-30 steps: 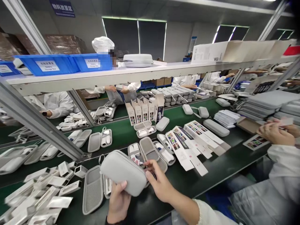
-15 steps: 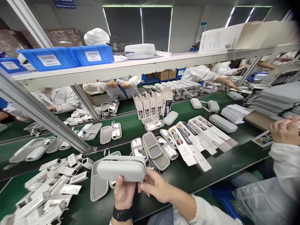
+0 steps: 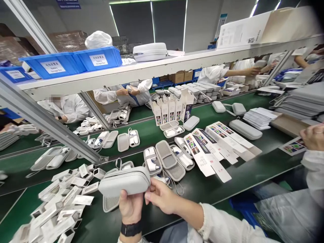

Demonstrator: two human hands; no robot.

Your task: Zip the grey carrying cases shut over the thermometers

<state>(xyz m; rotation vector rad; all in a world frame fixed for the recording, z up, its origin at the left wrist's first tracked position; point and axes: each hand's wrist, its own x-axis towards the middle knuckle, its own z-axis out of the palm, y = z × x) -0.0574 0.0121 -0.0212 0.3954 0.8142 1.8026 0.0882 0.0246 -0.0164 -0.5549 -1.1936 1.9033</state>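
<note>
A closed grey zip case hangs on edge above the green conveyor belt. My left hand, with a black watch on the wrist, grips it from below. My right hand pinches the case's right end, near the zip. Under and behind the case lies an open grey case with a mesh lid. More open cases holding white devices lie just beyond my hands.
Several small white boxes pile at the left. Printed flat cartons lie right of centre, upright boxes behind them. A slanted metal strut and shelf with blue bins cross above. Co-workers in white sit opposite; another person's hand is at the right.
The case has turned from lying flat to standing on edge and come closer to me. My right hand slid from the open cases behind onto its right end. The view swung right.
</note>
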